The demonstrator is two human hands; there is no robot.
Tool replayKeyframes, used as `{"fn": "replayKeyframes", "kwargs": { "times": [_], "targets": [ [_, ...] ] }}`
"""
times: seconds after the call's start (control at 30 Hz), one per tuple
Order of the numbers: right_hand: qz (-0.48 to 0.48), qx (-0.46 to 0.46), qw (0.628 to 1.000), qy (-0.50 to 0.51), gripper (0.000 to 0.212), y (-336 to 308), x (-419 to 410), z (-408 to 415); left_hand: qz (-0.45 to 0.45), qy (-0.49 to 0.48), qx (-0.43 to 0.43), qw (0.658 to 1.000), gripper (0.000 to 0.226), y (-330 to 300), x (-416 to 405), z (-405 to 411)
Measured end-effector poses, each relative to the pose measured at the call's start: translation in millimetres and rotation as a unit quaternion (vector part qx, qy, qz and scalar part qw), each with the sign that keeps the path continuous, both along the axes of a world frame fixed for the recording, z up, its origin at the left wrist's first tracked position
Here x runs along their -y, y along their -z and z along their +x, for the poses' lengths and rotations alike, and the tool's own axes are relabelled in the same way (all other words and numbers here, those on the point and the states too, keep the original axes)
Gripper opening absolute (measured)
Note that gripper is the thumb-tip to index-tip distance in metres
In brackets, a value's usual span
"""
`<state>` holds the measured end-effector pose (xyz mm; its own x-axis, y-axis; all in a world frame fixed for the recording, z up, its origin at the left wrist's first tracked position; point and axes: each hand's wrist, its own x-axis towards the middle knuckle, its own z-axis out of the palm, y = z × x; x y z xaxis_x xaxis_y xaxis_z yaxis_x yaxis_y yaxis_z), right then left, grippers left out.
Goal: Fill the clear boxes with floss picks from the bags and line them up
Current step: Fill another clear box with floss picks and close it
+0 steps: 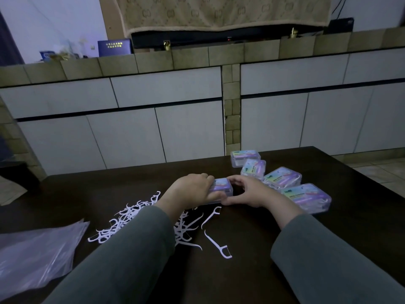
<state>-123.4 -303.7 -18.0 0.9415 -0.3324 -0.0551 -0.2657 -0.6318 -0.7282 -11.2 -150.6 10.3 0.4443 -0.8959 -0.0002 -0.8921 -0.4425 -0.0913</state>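
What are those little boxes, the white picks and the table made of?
Clear boxes: glossy see-through plastic, it seems; contents show through. Floss picks: thin white plastic, apparently matte. Table: dark, smooth top, possibly wood or laminate; too dim to tell.

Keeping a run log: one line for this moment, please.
both hands grip box | four boxes lined right | picks loose on table

A home living room: a dark low table (328,172) faces white cabinets (153,128) under a cloth-draped television (219,36).
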Motion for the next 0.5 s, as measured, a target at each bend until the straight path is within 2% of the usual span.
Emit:
{"fn": "replayKeyframes", "kwargs": {
  "times": [0.1,0.3,0.37,0.43,0.5],
  "targets": [
    [-0.002,-0.002,1.0,0.002,0.079,0.5,0.0,0.2,-0.028,0.0,-0.008,1.0,0.057,0.5,0.9,0.9],
    [-0.011,-0.006,1.0,0.013,0.086,0.2,-2.3,-1.9,-0.062,-0.041,-0.088,0.993,0.066,-11.2,4.3,7.4],
    [-0.001,0.004,1.0,0.02,0.084,-0.1,-3.2,-3.8,-0.138,-0.068,-0.156,0.976,0.061,-8.7,0.8,10.4],
    [0.007,0.017,0.999,0.03,0.08,-1.5,-5.8,-6.3,-0.26,-0.11,-0.213,0.935,0.047,-2.2,-2.8,13.5],
    [0.007,0.022,0.999,0.035,0.079,-1.9,-7.6,-7.8,-0.334,-0.164,-0.211,0.904,0.032,4.3,-2.1,18.5]
  ]
}}
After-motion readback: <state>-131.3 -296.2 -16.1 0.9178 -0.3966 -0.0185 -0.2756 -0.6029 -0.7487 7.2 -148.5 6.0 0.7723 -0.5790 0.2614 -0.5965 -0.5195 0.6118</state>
